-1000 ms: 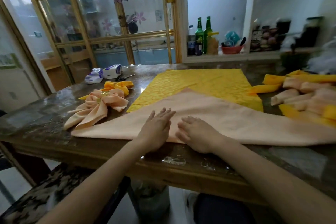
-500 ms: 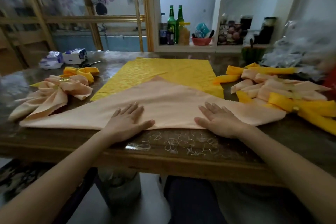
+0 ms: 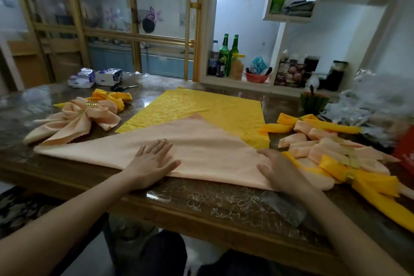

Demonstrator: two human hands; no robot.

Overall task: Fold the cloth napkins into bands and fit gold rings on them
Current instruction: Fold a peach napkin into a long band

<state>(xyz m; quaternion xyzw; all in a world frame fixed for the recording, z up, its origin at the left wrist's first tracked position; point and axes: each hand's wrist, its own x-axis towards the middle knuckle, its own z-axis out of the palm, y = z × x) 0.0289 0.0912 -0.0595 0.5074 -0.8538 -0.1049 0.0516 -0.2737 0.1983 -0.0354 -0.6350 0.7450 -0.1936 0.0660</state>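
A peach napkin [image 3: 197, 141], folded into a wide triangle, lies flat along the table's near edge. My left hand [image 3: 152, 163] presses palm-down on its middle with fingers spread. My right hand [image 3: 277, 170] lies flat on its right corner. Under its tip lies a flat yellow napkin [image 3: 215, 107]. At the left sits a finished peach napkin [image 3: 76, 119] gathered in a gold ring [image 3: 91, 104], with a finished yellow napkin [image 3: 112, 97] behind it.
A pile of folded peach and yellow napkins [image 3: 331, 154] fills the right of the table [image 3: 201, 199]. Tissue packs [image 3: 96, 77] and scissors [image 3: 122, 88] lie at the far left. Crumpled plastic [image 3: 376, 105] and a red box [image 3: 405, 154] sit at the right. Bottles [image 3: 228, 56] stand on a shelf behind.
Both hands have slid apart along the peach napkin's near edge, the right one out to its right corner. The view has shifted to the right.
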